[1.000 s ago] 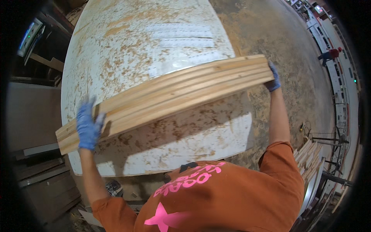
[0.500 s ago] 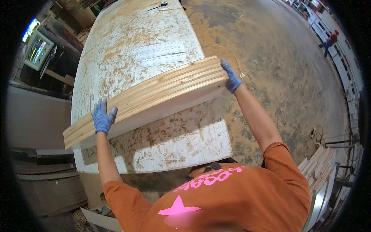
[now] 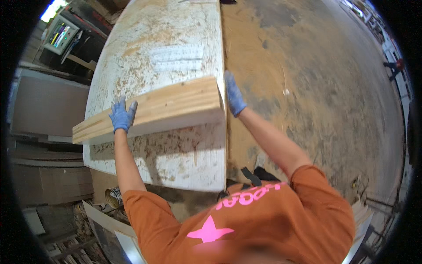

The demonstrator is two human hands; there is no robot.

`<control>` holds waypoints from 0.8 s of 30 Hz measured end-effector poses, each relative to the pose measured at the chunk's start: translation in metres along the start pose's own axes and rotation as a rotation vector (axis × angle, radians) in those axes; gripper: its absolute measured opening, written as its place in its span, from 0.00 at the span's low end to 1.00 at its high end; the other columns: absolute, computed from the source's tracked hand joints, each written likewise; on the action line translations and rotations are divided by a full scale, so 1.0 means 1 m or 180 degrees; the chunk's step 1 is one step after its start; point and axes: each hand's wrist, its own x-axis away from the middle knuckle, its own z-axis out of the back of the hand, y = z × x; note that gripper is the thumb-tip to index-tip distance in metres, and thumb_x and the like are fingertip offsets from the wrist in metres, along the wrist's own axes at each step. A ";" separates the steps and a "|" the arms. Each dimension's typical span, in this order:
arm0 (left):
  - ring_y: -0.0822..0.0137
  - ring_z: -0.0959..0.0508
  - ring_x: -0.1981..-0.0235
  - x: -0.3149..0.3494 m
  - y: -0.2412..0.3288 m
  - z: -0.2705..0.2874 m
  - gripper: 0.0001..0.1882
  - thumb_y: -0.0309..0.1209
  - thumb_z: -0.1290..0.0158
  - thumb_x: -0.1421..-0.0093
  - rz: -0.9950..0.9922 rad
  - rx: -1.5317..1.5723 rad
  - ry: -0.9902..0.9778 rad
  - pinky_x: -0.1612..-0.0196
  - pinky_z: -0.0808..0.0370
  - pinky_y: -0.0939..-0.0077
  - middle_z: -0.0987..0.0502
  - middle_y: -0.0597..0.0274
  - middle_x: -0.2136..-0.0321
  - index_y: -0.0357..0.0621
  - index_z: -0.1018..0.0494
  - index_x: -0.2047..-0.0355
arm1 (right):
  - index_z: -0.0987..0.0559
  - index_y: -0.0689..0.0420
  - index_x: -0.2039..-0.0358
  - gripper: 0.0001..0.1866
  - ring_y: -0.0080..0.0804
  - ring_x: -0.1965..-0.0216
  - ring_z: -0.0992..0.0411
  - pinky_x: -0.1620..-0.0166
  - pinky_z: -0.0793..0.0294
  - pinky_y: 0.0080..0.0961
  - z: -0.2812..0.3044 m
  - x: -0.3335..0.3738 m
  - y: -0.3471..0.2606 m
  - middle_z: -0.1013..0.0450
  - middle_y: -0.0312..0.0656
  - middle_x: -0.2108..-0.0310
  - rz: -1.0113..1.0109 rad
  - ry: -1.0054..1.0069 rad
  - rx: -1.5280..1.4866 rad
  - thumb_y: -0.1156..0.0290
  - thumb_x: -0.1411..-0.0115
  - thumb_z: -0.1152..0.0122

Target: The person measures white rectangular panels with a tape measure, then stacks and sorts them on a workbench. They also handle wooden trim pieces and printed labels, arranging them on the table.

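A stack of long, pale wooden boards (image 3: 176, 103) stands on edge across the white, sawdust-marked table (image 3: 193, 165). Their narrow wood-grained edges face up, and a white face shows on my side. My gloved left hand (image 3: 123, 116) rests on top toward the left end, fingers spread. Beside the right end is my gloved right hand (image 3: 235, 94), its fingers stretched out flat and just past the table's edge. A narrow gap seems to part it from the boards. Both gloves are blue.
White printed sheets (image 3: 178, 57) lie beyond the boards. A control screen (image 3: 60, 35) stands at the far left, above stacked panels (image 3: 48, 105). Sawdust covers the floor (image 3: 281, 83) right of the table. Someone in red (image 3: 398, 66) is far off at the right.
The boards have slid left; their right end, which stuck out past the table's edge, now lies within it. My right hand has come off that end. The view has shifted.
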 end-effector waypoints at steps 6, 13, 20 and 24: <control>0.44 0.53 0.29 0.001 -0.001 -0.001 0.43 0.66 0.55 0.40 0.0135 -0.0220 -0.0073 0.31 0.60 0.40 0.53 0.48 0.29 0.59 0.45 0.31 | 0.44 0.59 0.31 0.50 0.35 0.35 0.42 0.33 0.44 0.31 0.000 -0.013 0.016 0.42 0.50 0.34 -0.0816 0.0619 0.0289 0.29 0.39 0.57; 0.44 0.51 0.29 -0.003 0.010 -0.009 0.41 0.63 0.53 0.40 -0.0068 -0.0181 0.0168 0.31 0.60 0.41 0.51 0.47 0.30 0.59 0.42 0.32 | 0.33 0.60 0.38 0.47 0.32 0.42 0.35 0.37 0.38 0.33 0.037 -0.045 0.047 0.29 0.45 0.47 -0.0144 0.1164 0.0597 0.30 0.41 0.49; 0.44 0.50 0.30 -0.002 0.003 -0.012 0.38 0.61 0.50 0.41 -0.0199 -0.0052 0.0320 0.31 0.60 0.41 0.48 0.48 0.30 0.60 0.39 0.34 | 0.35 0.56 0.35 0.34 0.37 0.33 0.44 0.31 0.51 0.29 0.041 -0.064 0.053 0.39 0.44 0.34 -0.0409 0.0808 0.0885 0.43 0.31 0.58; 0.44 0.49 0.30 0.008 -0.002 -0.013 0.36 0.59 0.49 0.41 -0.0092 0.0074 0.0318 0.31 0.59 0.42 0.45 0.48 0.31 0.60 0.37 0.35 | 0.28 0.58 0.42 0.26 0.34 0.40 0.36 0.36 0.42 0.28 0.054 -0.054 0.033 0.31 0.42 0.42 -0.0123 0.0366 0.1843 0.52 0.32 0.50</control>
